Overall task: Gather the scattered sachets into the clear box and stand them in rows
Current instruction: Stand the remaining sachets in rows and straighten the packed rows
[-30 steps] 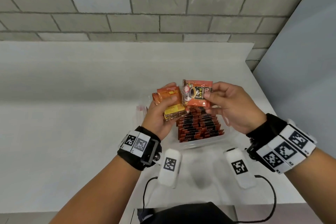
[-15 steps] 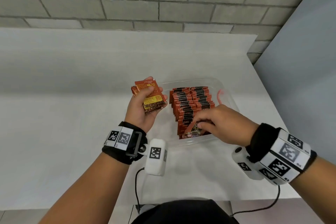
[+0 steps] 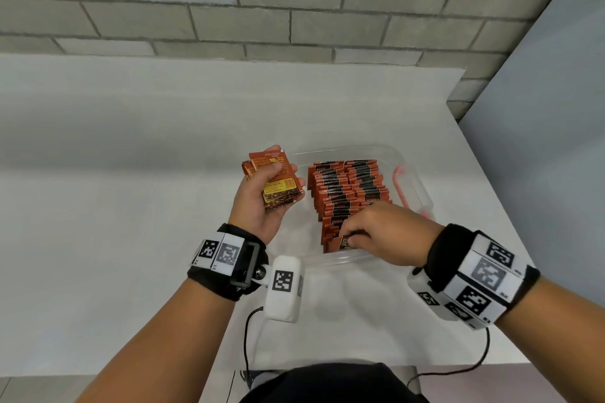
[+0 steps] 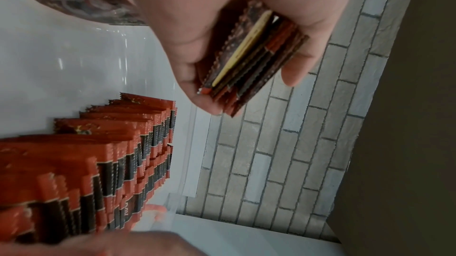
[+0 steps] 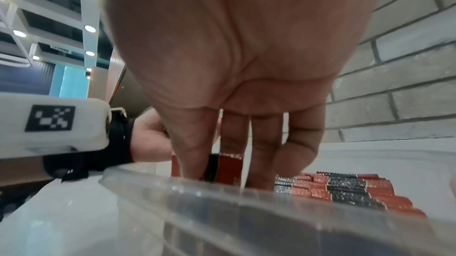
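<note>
A white table (image 3: pixel 131 206) is set against a grey block wall (image 3: pixel 294 10). On it the clear box (image 3: pixel 414 173) is seen, its long axis running away from the person — the rows of sachets (image 3: pixel 347 193) stand on edge along it. A stack of sachets (image 3: pixel 275 180) is gripped by the left hand (image 3: pixel 258 206) just beside the box; one sachet (image 3: pixel 343 243) is pinched by the right hand (image 3: pixel 389 232) at the rows' near end.
</note>
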Action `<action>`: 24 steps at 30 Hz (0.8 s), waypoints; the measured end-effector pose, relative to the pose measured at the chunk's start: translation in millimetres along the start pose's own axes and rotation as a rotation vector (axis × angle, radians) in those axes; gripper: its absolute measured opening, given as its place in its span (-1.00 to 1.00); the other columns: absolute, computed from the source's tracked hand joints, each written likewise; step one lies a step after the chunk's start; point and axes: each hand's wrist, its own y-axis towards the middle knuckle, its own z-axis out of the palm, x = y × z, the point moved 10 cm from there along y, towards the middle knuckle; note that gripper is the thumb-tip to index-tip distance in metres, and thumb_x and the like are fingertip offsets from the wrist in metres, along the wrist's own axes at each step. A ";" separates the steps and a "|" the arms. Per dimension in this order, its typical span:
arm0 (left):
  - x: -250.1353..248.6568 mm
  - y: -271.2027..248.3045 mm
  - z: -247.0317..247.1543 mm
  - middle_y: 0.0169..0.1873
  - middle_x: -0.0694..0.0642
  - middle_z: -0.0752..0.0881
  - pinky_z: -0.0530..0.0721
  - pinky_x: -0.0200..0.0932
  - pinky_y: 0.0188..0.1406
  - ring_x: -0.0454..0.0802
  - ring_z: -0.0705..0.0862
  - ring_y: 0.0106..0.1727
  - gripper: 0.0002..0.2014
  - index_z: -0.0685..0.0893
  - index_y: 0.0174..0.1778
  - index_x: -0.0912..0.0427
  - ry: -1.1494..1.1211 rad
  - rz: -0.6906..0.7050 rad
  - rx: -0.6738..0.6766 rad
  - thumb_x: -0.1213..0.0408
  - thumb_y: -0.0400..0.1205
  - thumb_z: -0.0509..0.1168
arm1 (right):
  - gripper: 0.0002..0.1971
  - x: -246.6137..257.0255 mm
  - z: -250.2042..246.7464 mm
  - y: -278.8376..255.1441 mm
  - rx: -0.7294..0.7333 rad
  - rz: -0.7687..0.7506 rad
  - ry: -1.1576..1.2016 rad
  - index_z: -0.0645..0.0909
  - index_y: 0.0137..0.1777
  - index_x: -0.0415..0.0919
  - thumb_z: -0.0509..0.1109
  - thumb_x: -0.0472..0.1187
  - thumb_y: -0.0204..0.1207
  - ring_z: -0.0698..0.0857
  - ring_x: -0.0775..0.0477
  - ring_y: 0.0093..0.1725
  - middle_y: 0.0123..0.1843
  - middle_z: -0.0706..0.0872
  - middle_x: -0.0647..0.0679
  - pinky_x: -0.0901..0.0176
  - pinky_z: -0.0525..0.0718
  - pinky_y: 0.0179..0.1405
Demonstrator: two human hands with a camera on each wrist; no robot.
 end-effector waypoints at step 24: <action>-0.4 0.2 -0.9 -0.19 0.15 0.76 0.74 -0.11 -0.24 0.08 0.76 -0.26 -0.74 0.63 0.20 0.09 0.008 -0.013 -0.010 0.34 0.61 0.24 | -0.90 -10.8 1.9 14.2 -0.022 0.066 0.015 0.76 -0.02 -0.10 0.44 -0.26 0.53 0.58 0.28 -0.23 -0.15 0.71 0.14 0.60 0.36 -0.33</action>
